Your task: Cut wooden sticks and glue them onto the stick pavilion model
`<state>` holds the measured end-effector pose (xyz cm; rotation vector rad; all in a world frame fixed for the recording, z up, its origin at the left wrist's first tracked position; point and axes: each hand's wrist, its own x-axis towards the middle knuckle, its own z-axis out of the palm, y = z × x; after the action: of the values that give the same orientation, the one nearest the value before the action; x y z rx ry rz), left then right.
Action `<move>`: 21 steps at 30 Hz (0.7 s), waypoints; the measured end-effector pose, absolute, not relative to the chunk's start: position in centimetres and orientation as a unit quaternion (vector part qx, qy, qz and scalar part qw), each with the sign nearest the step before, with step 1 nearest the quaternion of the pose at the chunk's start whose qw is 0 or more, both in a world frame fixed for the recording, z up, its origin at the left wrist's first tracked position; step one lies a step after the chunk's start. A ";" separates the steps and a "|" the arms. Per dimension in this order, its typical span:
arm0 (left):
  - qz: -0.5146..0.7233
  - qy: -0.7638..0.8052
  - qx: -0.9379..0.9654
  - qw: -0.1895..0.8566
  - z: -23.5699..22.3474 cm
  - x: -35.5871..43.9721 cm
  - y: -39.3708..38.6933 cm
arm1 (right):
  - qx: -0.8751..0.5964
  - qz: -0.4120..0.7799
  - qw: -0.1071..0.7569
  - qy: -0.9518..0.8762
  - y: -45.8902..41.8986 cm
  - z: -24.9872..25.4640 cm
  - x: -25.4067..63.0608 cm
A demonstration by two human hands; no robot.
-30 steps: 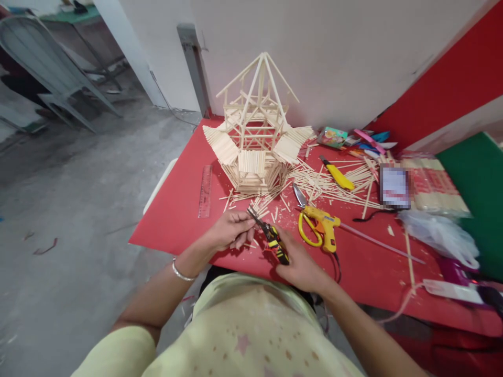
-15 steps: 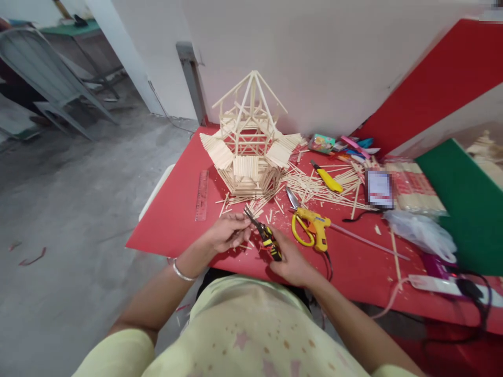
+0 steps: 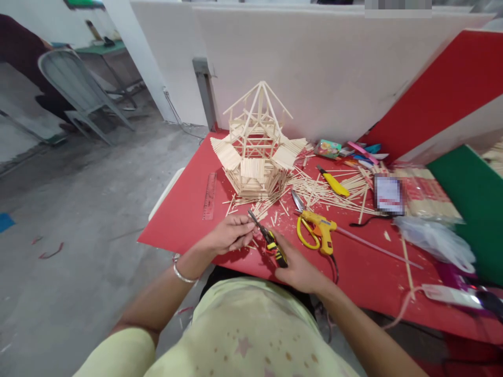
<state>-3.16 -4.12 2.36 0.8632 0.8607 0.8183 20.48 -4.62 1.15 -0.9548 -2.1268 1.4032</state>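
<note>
My right hand (image 3: 295,266) is wrapped round the black-and-yellow handles of long-nosed pliers (image 3: 271,241), whose jaws point up and to the left. Close to those jaws, my left hand (image 3: 232,233) has its fingertips pinched together; whatever they hold is too small to make out. Just beyond both hands stands a model building of thin wooden sticks (image 3: 252,168), with a pointed open roof frame and slatted panels. Cut bits of stick lie on the red table (image 3: 176,209) around it. Right of the pliers are yellow-handled scissors (image 3: 307,234) and a yellow glue gun (image 3: 325,233) with a glue stick in it.
A clear ruler (image 3: 209,196) lies left of the model. To the right are loose sticks (image 3: 314,189), a yellow utility knife (image 3: 336,184), packed sticks (image 3: 428,191), a plastic bag (image 3: 436,241) and a power strip (image 3: 448,294). A person sits on a grey chair (image 3: 76,78) at far left.
The camera view has shifted, so the table and model appear slightly further right and lower. Both hands keep nearly the same pose, with the pliers still in the right one.
</note>
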 end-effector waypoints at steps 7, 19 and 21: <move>0.350 0.325 0.273 0.835 1.5 -3.6 -3.7 | -0.356 0.505 0.222 -0.754 -4.4 0.4 20.0; 0.431 0.402 0.366 0.720 2.5 -2.9 -3.8 | -0.337 0.569 0.204 -0.722 -4.6 1.0 21.2; 0.446 0.420 0.384 0.691 2.4 -3.0 -4.0 | -0.349 0.594 0.196 -0.698 -5.1 1.2 21.4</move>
<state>-3.03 -3.96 2.40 0.8583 0.9392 0.9961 21.36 -5.11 1.21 -0.9789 -1.9538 1.6640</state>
